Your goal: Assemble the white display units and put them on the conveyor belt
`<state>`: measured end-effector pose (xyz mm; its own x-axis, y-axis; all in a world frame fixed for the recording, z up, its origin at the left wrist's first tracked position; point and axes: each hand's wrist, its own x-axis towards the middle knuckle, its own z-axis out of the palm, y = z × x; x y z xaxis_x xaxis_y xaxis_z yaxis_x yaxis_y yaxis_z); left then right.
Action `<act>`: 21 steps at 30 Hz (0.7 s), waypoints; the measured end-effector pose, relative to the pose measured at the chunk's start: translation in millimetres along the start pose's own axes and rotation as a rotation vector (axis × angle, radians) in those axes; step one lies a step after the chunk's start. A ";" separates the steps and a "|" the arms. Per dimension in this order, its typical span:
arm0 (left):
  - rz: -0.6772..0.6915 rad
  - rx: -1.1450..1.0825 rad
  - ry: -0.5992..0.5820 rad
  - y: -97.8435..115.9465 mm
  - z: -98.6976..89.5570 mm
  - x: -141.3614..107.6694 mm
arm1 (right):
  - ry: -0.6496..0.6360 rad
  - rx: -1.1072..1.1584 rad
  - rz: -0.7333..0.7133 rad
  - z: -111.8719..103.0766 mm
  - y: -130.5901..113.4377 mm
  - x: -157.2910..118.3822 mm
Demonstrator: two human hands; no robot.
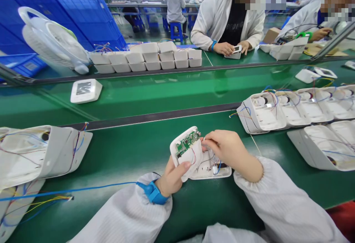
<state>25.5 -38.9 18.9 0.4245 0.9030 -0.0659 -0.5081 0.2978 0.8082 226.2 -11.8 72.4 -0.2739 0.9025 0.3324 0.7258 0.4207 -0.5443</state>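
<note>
At far left, white shells (65,158) with loose wires stand on the green bench (116,154). Behind them a fan (51,37) leans before blue crates (88,21), and a white unit (84,90) with a dark screen lies on the belt (155,91). Stacked housings (149,57) line the belt's far side. A blue strap (155,193) circles the left wrist. The left hand (172,176) grips a white cover (174,148), thumb on its inner side; the cover carries a green board (187,143) and tilts up beside its base (203,172), near the middle of the bench. The right hand (227,147) has its fingertips pinched together at a wire end by the board's right edge; exactly what they grasp is unclear. Across the belt, a co-worker's hands (225,49) hold another unit. At right, more shells (266,113) stand in rows.
</note>
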 end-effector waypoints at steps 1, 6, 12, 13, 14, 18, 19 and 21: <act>0.003 0.011 0.022 0.5 1.0 0.8 | 0.003 0.109 0.035 -0.8 -3.8 -0.1; 0.027 0.110 0.083 -3.5 -1.9 1.6 | -0.072 0.357 0.098 2.3 -20.5 -3.4; 0.040 0.280 0.102 -7.5 -8.6 -1.0 | -0.073 0.247 0.056 4.0 -21.1 -5.5; 0.038 0.296 0.094 -7.2 -8.9 -1.4 | -0.077 0.255 0.059 3.0 -20.6 -5.2; 0.040 0.310 0.085 -7.0 -9.2 -1.8 | -0.084 0.271 0.062 2.0 -20.2 -4.8; 0.036 0.357 0.054 -8.9 -12.9 -3.3 | -0.096 0.287 0.033 -1.0 -19.1 -3.8; 0.038 0.362 0.057 -10.2 -14.4 -3.8 | -0.087 0.267 0.014 -1.5 -18.7 -3.8; 0.038 0.368 0.072 -13.1 -17.4 -5.0 | -0.067 0.215 -0.031 -1.9 -17.8 -4.2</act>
<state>17.0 -41.9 -1.5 0.3503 0.9346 -0.0622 -0.2132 0.1442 0.9663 215.6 -23.3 82.1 -0.3400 0.8901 0.3034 0.5675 0.4515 -0.6885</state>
